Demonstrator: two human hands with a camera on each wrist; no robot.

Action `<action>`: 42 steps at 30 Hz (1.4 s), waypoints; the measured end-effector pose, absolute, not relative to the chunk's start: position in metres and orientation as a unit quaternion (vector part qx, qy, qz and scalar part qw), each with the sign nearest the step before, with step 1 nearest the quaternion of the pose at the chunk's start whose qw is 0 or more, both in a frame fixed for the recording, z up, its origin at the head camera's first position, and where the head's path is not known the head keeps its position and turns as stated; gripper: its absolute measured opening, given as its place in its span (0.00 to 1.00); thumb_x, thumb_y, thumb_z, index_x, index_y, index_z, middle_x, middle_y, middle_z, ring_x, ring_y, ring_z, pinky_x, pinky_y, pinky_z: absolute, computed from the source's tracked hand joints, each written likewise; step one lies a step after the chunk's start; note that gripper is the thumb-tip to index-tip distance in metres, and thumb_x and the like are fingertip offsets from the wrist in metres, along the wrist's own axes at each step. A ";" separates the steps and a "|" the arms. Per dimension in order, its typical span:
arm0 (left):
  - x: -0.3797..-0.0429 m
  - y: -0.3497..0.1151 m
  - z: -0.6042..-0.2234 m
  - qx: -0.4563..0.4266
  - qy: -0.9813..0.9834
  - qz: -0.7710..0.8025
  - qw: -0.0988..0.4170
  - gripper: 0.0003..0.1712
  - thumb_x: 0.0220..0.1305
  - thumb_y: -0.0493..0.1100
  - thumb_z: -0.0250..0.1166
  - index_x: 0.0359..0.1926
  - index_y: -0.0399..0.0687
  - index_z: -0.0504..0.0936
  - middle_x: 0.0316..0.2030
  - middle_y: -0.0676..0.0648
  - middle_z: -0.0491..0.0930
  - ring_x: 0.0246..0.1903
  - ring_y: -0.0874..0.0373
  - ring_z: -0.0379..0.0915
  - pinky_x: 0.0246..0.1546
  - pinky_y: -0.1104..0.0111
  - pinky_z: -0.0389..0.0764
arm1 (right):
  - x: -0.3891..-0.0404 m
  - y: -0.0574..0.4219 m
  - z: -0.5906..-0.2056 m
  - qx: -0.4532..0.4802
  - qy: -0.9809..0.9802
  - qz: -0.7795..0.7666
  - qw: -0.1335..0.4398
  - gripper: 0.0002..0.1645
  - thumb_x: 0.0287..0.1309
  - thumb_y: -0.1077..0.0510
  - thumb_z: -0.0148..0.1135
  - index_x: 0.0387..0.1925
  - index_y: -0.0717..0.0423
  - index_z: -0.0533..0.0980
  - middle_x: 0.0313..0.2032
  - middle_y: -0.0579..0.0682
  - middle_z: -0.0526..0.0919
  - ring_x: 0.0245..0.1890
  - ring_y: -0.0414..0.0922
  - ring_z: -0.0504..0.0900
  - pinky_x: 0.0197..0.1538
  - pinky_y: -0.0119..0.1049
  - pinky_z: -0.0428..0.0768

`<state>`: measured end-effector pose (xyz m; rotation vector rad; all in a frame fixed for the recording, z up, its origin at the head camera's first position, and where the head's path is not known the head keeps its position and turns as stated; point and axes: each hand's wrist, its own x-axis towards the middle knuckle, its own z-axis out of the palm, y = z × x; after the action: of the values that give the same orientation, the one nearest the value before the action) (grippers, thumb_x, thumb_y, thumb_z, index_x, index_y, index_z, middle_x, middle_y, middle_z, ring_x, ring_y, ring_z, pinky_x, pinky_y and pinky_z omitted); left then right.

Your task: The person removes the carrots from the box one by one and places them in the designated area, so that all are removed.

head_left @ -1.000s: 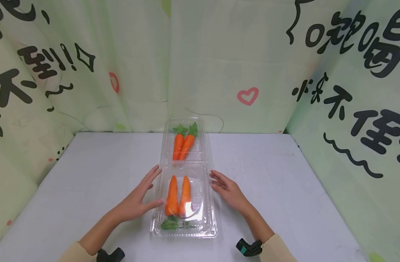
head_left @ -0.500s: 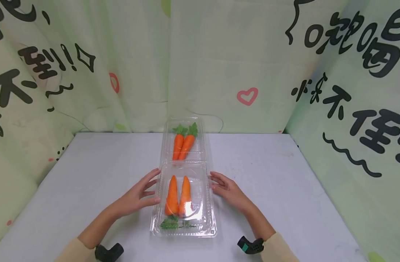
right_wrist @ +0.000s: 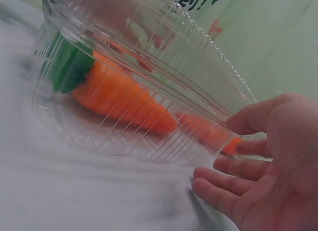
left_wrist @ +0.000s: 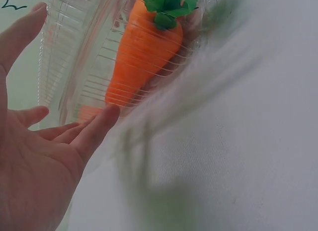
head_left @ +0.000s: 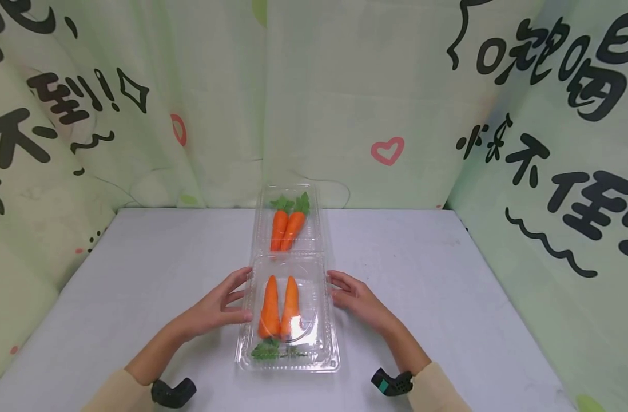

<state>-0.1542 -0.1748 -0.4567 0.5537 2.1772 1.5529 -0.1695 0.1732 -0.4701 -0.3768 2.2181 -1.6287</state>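
Observation:
A clear plastic box (head_left: pixel 319 343) stands lengthwise on the table in the head view. Inside it lie two orange carrots (head_left: pixel 270 309), their green leaves toward the person. My left hand (head_left: pixel 211 312) is at the box's left side, with thumb and index fingertip right at the rim; the left wrist view has its fingers extended along the ribbed wall. On the opposite side is my right hand (head_left: pixel 357 297), fingers loosely bent, tips by the right wall. In the right wrist view the thumb (right_wrist: pixel 256 116) is up near the rim, the other fingers lower down.
A second clear plastic part (head_left: pixel 316 229) adjoins the box's far end and contains two more carrots (head_left: pixel 279 229) with leaves pointing away. The white tabletop (head_left: pixel 422 274) meets pale green printed curtains (head_left: pixel 334 103) at the back and sides.
My left thumb has drawn back from over the box to its left rim, and the left fingers sit slightly lower. The right fingertips have shifted slightly inward to the wall. Box and carrots stay in place.

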 end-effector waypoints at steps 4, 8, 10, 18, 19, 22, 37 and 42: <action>-0.153 -0.174 -0.456 0.193 0.783 0.552 0.209 0.53 0.59 0.47 0.68 0.76 0.54 0.44 0.75 0.37 0.48 0.69 0.31 0.54 0.58 0.47 0.75 | -0.169 0.172 -0.470 -0.133 0.778 -0.585 0.187 0.34 0.68 0.55 0.53 0.71 0.59 0.58 0.69 0.63 0.64 0.67 0.58 0.69 0.60 0.42 0.77; -0.152 -0.174 -0.456 0.189 0.779 0.558 0.215 0.53 0.59 0.46 0.68 0.76 0.54 0.43 0.75 0.36 0.48 0.70 0.30 0.53 0.60 0.45 0.72 | -0.169 0.171 -0.469 -0.131 0.775 -0.589 0.186 0.35 0.67 0.54 0.54 0.71 0.59 0.58 0.69 0.63 0.64 0.66 0.58 0.70 0.59 0.41 0.79; -0.151 -0.174 -0.456 0.186 0.774 0.564 0.220 0.53 0.59 0.46 0.68 0.76 0.55 0.42 0.75 0.37 0.47 0.70 0.30 0.52 0.60 0.46 0.72 | -0.170 0.170 -0.469 -0.133 0.775 -0.590 0.184 0.35 0.68 0.54 0.54 0.71 0.59 0.58 0.69 0.63 0.65 0.65 0.59 0.71 0.58 0.41 0.79; -0.151 -0.172 -0.459 0.174 0.768 0.573 0.226 0.53 0.60 0.46 0.68 0.76 0.57 0.42 0.75 0.39 0.46 0.71 0.33 0.51 0.62 0.48 0.70 | -0.170 0.166 -0.468 -0.121 0.762 -0.611 0.177 0.38 0.66 0.56 0.57 0.72 0.52 0.52 0.69 0.63 0.65 0.63 0.58 0.74 0.58 0.44 0.79; -0.151 -0.172 -0.459 0.170 0.769 0.573 0.225 0.53 0.60 0.46 0.68 0.76 0.58 0.42 0.75 0.39 0.46 0.71 0.33 0.51 0.62 0.48 0.70 | -0.170 0.166 -0.468 -0.119 0.760 -0.615 0.172 0.37 0.66 0.56 0.57 0.71 0.52 0.53 0.69 0.63 0.65 0.62 0.58 0.75 0.57 0.43 0.80; -0.150 -0.172 -0.459 0.168 0.772 0.572 0.223 0.53 0.60 0.46 0.68 0.76 0.58 0.42 0.76 0.39 0.46 0.71 0.34 0.51 0.62 0.49 0.70 | -0.170 0.165 -0.469 -0.124 0.761 -0.617 0.155 0.26 0.65 0.58 0.58 0.61 0.59 0.62 0.67 0.64 0.67 0.61 0.58 0.76 0.54 0.36 0.81; -0.149 -0.171 -0.461 0.158 0.773 0.574 0.221 0.53 0.59 0.47 0.68 0.76 0.60 0.43 0.76 0.41 0.47 0.72 0.36 0.50 0.63 0.50 0.70 | -0.169 0.170 -0.470 -0.155 0.787 -0.581 0.135 0.15 0.63 0.58 0.61 0.49 0.62 0.79 0.67 0.61 0.69 0.69 0.58 0.66 0.63 0.44 0.74; -0.149 -0.172 -0.461 0.165 0.769 0.576 0.221 0.53 0.60 0.47 0.68 0.76 0.58 0.43 0.76 0.40 0.46 0.72 0.35 0.50 0.63 0.49 0.70 | -0.169 0.171 -0.470 -0.158 0.778 -0.589 0.150 0.21 0.63 0.57 0.61 0.55 0.64 0.76 0.67 0.62 0.67 0.67 0.58 0.69 0.60 0.38 0.77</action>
<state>-0.1492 -0.1720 -0.4611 0.4549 2.1264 1.5931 -0.1689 0.1706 -0.4697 -0.4541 2.2363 -1.6922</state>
